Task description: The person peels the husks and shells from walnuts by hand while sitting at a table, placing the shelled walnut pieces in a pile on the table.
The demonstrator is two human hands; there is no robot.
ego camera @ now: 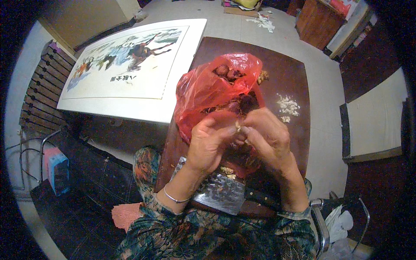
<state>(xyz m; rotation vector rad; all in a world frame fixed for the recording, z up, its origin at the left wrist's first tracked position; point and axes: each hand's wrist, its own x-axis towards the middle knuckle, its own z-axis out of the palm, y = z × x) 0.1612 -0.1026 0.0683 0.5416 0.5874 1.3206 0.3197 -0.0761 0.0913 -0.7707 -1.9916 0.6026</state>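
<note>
My left hand [208, 143] and my right hand [269, 130] meet over the front of a red plastic bag [201, 94]. A small pale nut piece [238, 126] is pinched between the fingertips of both. Inside the bag lie several round, dark nuts [223, 70], perhaps walnuts; the red film tints them. Below my hands, a cleaver [222, 193] lies flat on the brown table [286, 71], its black riveted handle [260, 197] pointing right. Pale nut pieces [227, 171] rest by the blade's upper edge. My left forearm hides part of the blade.
A heap of pale nut crumbs [288, 105] is on the table's right side. Brown shell bits [262, 77] lie beside the bag. A white table [139, 109] with a printed horse picture adjoins at left. Paper scraps [262, 22] litter the floor. A chair's metal armrest [320, 227] stands at right.
</note>
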